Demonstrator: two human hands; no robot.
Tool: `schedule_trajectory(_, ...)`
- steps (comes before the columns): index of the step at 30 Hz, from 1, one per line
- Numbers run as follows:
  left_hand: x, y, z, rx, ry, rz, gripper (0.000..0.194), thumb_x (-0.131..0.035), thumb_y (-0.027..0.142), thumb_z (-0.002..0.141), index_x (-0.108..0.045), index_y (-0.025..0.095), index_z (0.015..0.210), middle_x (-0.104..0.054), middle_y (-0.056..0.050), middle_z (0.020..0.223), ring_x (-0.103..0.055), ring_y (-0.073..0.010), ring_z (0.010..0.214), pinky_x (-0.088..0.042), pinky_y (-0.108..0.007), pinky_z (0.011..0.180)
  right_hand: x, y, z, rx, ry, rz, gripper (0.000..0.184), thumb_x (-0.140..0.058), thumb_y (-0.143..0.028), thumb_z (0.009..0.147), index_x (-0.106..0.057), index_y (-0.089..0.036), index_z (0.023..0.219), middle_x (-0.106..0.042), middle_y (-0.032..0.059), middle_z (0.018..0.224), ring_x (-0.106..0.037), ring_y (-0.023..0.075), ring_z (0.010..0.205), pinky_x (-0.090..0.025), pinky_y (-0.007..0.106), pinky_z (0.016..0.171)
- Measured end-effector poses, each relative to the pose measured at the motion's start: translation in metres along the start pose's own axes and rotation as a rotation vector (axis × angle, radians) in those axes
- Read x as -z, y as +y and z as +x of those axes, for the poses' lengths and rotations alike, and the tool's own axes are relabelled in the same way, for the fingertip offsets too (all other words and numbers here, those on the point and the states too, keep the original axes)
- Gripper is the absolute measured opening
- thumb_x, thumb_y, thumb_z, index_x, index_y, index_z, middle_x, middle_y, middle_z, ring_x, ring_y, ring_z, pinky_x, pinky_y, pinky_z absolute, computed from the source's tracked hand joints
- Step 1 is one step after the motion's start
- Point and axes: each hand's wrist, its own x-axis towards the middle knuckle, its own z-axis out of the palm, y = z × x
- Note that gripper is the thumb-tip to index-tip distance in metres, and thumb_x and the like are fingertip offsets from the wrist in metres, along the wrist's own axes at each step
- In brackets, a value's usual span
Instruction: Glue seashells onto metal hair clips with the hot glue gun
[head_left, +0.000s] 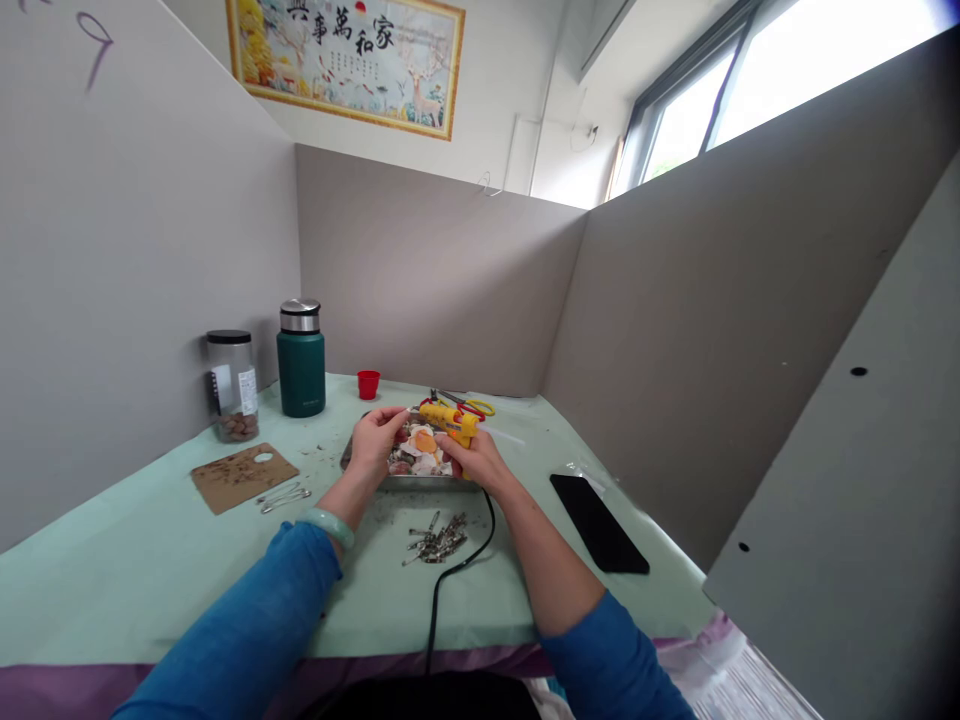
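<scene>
In the head view my right hand (480,462) is wrapped round a yellow hot glue gun (450,420), its nozzle pointing left. A clear glue stick (504,435) juts out of the back of the gun. The fingers of my left hand (377,437) are pinched together at the nozzle; what they hold is too small to make out. Beneath both hands lies a metal tray (427,483) with white, orange and pinkish pieces (424,442) in it. Closer to me is a pile of small metal clips (439,541).
A black cord (442,580) runs from the gun over the near edge. Behind the tray lie scissors (476,406) and a red cup (368,384). Leftward are a green bottle (301,365), a jar (234,390), cardboard (244,476) and metal pins (283,497). A black phone-like slab (600,523) lies right.
</scene>
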Motion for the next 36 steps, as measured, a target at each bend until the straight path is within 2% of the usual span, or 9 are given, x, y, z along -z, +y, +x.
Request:
schedule_trajectory(14,0.0003,-0.0012,0.0001,-0.028,-0.009,0.033,0.042,-0.08,0.039,0.05,-0.065,0.012,0.079,-0.058,0.002,0.056,-0.048,-0.0093,0.047,-0.04,-0.024,0.051,0.0004,0.0073,0.0025,0.021,0.011,-0.029,0.04,-0.063,-0.056,0.074,-0.061,-0.017,0.069,-0.053,-0.0024,0.046,-0.045,0.0102,0.039,-0.036,0.022,0.039)
schedule_trajectory(27,0.0014,-0.0024,0.0012,-0.016,-0.002,0.027,0.044,-0.08,0.04,0.049,-0.066,0.012,0.08,-0.058,0.002,0.055,-0.048,-0.0096,0.047,-0.04,-0.024,0.05,-0.0002,0.0031,0.0016,-0.003,0.018,-0.024,0.038,-0.063,-0.055,0.073,-0.061,-0.017,0.07,-0.053,-0.0021,0.049,-0.044,0.0093,0.038,-0.034,0.022,0.037)
schedule_trajectory(36,-0.0007,0.0009,-0.0014,0.009,0.013,0.006,0.044,-0.081,0.039,0.047,-0.066,0.012,0.078,-0.06,0.001,0.057,-0.048,-0.0095,0.047,-0.04,-0.024,0.05,0.0008,0.0054,0.0017,0.053,0.008,-0.053,0.038,-0.062,-0.054,0.075,-0.062,-0.017,0.071,-0.052,-0.0025,0.048,-0.043,0.0093,0.039,-0.035,0.021,0.04)
